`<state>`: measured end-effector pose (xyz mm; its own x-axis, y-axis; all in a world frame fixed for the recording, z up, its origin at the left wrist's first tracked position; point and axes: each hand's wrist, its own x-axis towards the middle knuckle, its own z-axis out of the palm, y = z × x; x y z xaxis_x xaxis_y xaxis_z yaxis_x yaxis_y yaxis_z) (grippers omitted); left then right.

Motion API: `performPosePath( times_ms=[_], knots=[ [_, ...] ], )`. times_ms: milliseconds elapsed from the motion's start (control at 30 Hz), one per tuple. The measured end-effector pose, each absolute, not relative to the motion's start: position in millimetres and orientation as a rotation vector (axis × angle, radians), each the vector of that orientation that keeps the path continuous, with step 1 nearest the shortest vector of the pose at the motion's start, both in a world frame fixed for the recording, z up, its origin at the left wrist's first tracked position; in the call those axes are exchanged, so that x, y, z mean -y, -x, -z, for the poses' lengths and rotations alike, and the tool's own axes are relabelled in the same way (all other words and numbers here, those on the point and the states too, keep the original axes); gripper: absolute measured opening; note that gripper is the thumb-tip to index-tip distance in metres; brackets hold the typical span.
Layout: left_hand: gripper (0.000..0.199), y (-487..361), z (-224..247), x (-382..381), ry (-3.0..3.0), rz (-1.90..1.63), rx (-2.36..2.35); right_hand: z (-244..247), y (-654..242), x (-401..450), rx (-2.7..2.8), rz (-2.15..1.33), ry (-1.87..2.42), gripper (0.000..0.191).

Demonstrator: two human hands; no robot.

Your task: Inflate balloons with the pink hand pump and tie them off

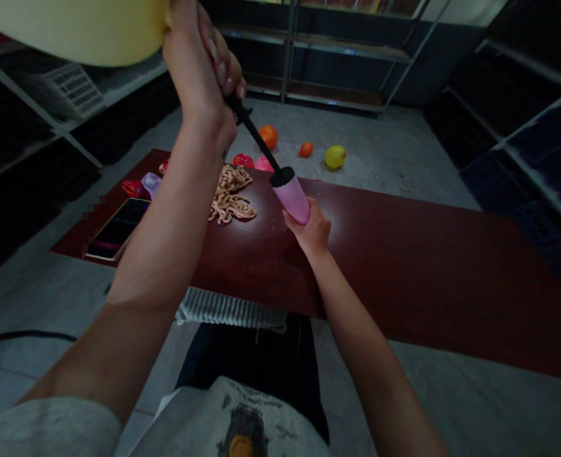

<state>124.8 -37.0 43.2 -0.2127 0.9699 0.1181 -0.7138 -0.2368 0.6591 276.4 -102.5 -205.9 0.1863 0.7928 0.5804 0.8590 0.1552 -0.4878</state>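
A hand-held balloon pump (290,195) with a pink barrel and a long black rod runs slantwise between my two hands, its rod drawn well out. My left hand (209,70) is closed around the black upper end of the pump, its fingers curled. Beside that hand, a large pale yellow balloon (85,28) fills the top left corner, partly out of frame. Whether its neck is on the nozzle is hidden by the hand. My right hand (317,227) grips the lower end of the pink barrel above the table.
On the dark red table (428,266) lie a heap of beige twisted cord (230,197), a phone (118,230) and crumpled red and purple pieces (151,184). Orange (268,136) and yellow (335,157) balloons rest on the floor beyond. Shelving (342,95) lines the walls.
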Motion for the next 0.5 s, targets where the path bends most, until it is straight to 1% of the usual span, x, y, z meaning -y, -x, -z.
performPosePath(
  times_ms=[133, 300, 500],
  knots=[
    [0.063, -158, -10, 35, -0.814, -1.688, -0.553, 205, -275, 102, 1.556, 0.057, 1.638, 0.053],
    [0.062, -173, 37, 33, -0.728, -1.559, -0.589, 205, -276, 103, 1.545, 0.055, 1.662, 0.056],
    [0.057, -144, 51, 27, -0.673, -1.660, -0.673, 202, -274, 105, 1.661, 0.117, 1.633, 0.055]
  ],
)
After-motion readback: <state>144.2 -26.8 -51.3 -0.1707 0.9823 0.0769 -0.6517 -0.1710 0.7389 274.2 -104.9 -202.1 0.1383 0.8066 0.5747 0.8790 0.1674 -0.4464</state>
